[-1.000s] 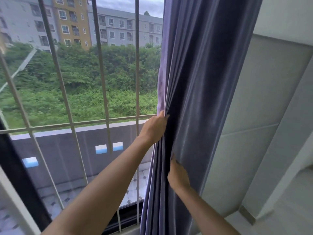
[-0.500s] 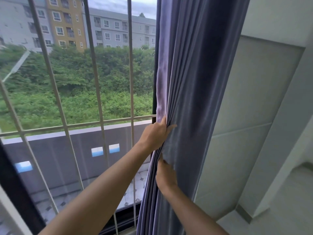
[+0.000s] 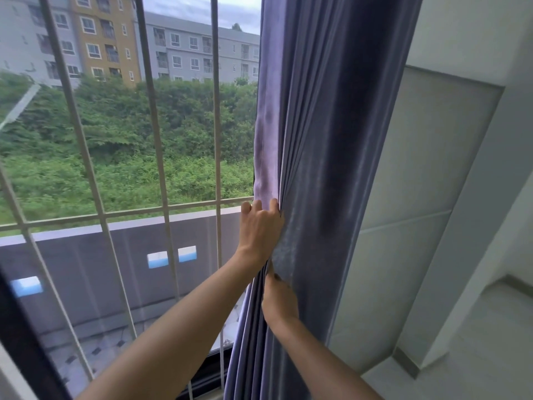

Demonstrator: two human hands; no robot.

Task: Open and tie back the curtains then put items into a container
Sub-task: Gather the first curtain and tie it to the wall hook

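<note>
I had the curtain (image 3: 331, 168) bunched against the wall (image 3: 409, 197) at the window's right side. My left hand (image 3: 259, 229) pinched its front edge, fingers closed over the folds; my right hand (image 3: 278, 298) reached in lower down, its fingers buried in the cloth, so I couldn't tell their grip. With no tie in sight, I judged that loosening either hand might let the pleats slide back across the window bars (image 3: 216, 140).

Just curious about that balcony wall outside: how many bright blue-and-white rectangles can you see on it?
3. One rectangle sits far left; a second and third sit side by side nearer the curtain. More may be hidden behind the curtain or the arms.
</note>
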